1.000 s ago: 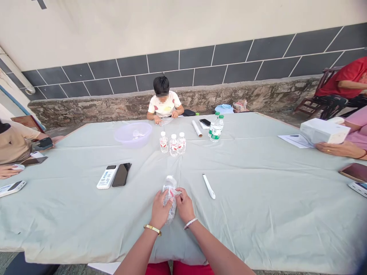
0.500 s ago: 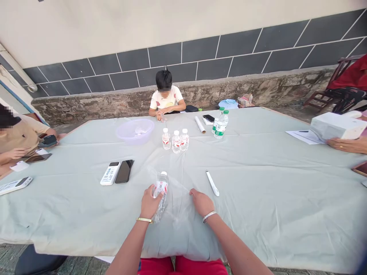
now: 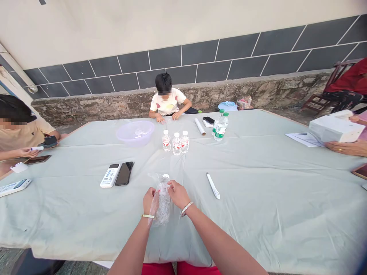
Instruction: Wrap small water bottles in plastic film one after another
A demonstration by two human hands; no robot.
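Observation:
A clear plastic water bottle (image 3: 164, 188) with a white cap lies on the cloth in front of me. Thin transparent plastic film (image 3: 163, 214) covers most of it, crinkled along its length, and a loose flap sticks out near the cap. My left hand (image 3: 150, 201) is closed against the bottle's left side, with film lying over its fingers and wrist. On the other side, my right hand (image 3: 178, 195) pinches the film against the bottle just below the cap. Fingertips of both hands are partly hidden by film.
Three small water bottles (image 3: 176, 144) stand ahead. A white utility-knife-like tool (image 3: 213, 186) lies to the right, a power bank (image 3: 110, 176) and phone (image 3: 124, 173) to the left. Farther off are a purple basin (image 3: 134, 141), a film roll (image 3: 200, 126) and green-capped bottles (image 3: 221, 126). People sit around.
My right hand has moved left, bringing the film across the bottle, which is now largely covered. My left hand stays beside the bottle, now under film. The person opposite has spread their hands apart.

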